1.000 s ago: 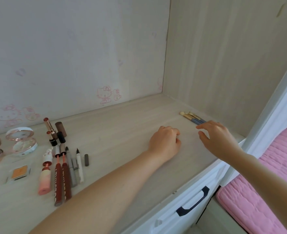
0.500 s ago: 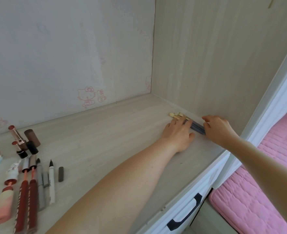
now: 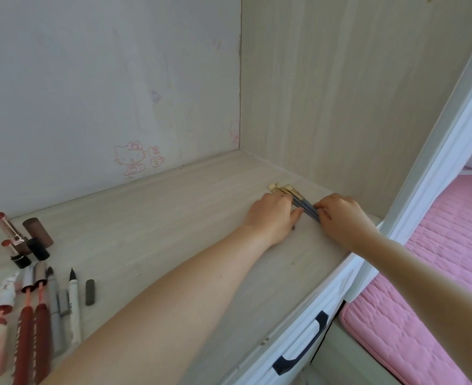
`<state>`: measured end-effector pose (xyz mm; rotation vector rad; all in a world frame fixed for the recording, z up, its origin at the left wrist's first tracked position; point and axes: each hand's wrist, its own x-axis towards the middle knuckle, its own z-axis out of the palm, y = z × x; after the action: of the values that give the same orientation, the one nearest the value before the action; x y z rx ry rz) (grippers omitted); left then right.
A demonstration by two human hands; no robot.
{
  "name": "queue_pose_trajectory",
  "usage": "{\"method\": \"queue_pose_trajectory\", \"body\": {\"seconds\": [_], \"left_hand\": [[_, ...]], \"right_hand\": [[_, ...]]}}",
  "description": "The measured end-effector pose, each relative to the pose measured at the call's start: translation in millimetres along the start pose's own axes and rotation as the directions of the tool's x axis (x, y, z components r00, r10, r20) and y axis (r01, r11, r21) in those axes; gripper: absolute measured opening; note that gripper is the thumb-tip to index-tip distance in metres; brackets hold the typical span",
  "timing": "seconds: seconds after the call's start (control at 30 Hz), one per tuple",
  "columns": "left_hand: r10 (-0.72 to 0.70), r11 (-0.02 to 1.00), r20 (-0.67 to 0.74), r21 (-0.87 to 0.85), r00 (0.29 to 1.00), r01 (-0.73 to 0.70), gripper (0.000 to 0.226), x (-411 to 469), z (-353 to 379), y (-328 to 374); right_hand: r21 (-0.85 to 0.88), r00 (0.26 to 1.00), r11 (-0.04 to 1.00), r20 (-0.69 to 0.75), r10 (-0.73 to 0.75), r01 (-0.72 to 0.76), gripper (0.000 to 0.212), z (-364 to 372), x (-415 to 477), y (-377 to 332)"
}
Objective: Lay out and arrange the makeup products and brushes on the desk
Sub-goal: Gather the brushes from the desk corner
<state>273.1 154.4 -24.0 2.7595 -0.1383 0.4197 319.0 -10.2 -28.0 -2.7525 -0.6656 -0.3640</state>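
A small bunch of makeup brushes with blue-grey handles and pale tips lies on the wooden desk near the right side wall. My left hand rests flat on the brushes' tip end, covering part of them. At the handle ends, my right hand has its fingertips pinched around the brushes. At the far left lie open lipsticks, lip glosses and eyeliner pens in a row.
A wood-grain side wall stands right behind the brushes. Below the desk's front edge is a white drawer with a black handle. A pink quilted bed lies at the right. Cartoon stickers mark the back wall.
Both hands moved right and back to the brushes: my left hand went from a fist mid-desk to lying on the tips, my right hand closed on the handles. The view panned right.
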Motion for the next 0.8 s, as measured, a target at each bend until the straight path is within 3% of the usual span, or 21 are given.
{"method": "queue_pose_trajectory", "body": {"seconds": [0.23,0.37,0.53,0.8], "left_hand": [[-0.022,0.999,-0.020,-0.046,1.000,0.021,0.018,-15.3,-18.7,-23.3],[-0.040,0.998,-0.034,-0.054,0.999,0.038,0.018,-19.2,-28.3,-34.5],[-0.107,0.994,-0.054,-0.014,0.993,0.107,0.027,-19.5,-39.3,-34.3],[-0.253,0.960,-0.105,-0.151,0.962,0.236,0.034,-17.4,-41.4,-26.8]], "right_hand": [[0.012,1.000,1.000,0.025,0.018,-0.019,0.027,-2.5,-16.7,-26.5],[-0.017,0.996,0.996,0.043,0.083,-0.083,0.040,-10.0,-12.0,-38.1],[0.009,0.965,0.970,0.100,0.241,-0.244,0.022,-15.7,8.3,-50.0],[-0.003,0.935,0.954,0.197,0.294,-0.299,0.010,-14.0,22.9,-56.0]]}}
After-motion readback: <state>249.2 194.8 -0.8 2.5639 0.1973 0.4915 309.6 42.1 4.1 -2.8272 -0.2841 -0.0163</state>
